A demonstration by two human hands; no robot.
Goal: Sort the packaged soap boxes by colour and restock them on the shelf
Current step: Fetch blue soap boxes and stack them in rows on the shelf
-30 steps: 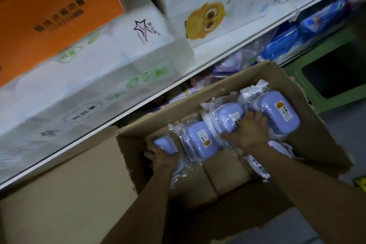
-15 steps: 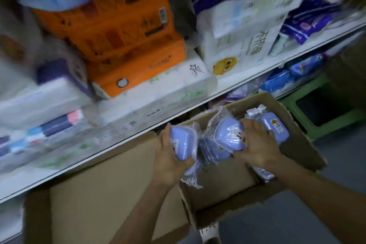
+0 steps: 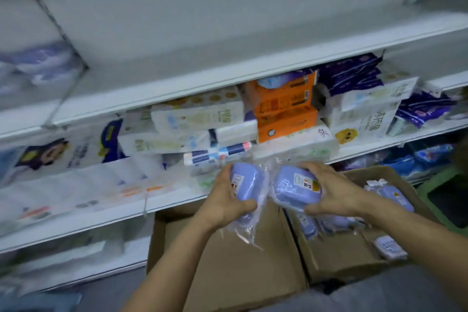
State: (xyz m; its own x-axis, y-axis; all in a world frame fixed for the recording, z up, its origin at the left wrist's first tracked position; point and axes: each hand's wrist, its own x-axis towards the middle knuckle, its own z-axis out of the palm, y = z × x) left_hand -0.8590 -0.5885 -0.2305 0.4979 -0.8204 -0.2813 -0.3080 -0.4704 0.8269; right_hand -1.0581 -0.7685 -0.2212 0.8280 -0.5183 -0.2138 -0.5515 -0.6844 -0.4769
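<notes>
Before the white shelf of tissue packs and above the open cardboard carton, I see my left hand and right hand each gripping a wrapped purple soap box, fingers curled.

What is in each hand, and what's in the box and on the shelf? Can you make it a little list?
left hand: grips a purple soap box in plastic wrap
right hand: grips another purple soap box
cardboard box: more purple soap boxes inside
shelf: bare board above stacked tissue packs
</notes>
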